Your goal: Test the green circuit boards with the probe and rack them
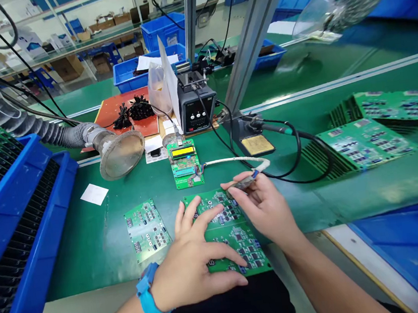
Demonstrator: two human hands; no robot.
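Fume extractor (121, 154), tester board (185, 164) ahead. My left hand (192, 270) spread flat on circuit board (219, 213); right hand (263, 208) pinching cable connector (244, 182).

Past the aluminium upright (255, 34), you look across a pale floor (212, 26) to a long shelf rack (64, 29), with cartons (67, 67) and blue stools (42, 78) beneath it, and blue plastic crates (123, 80) on the green-topped bench (334, 60).

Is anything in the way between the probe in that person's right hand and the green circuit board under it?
Nothing visible. The white-cabled probe in the right hand sits right over the far edge of the green circuit board. The left hand lies spread on the same board, nearer the person, beside that spot, not between them.
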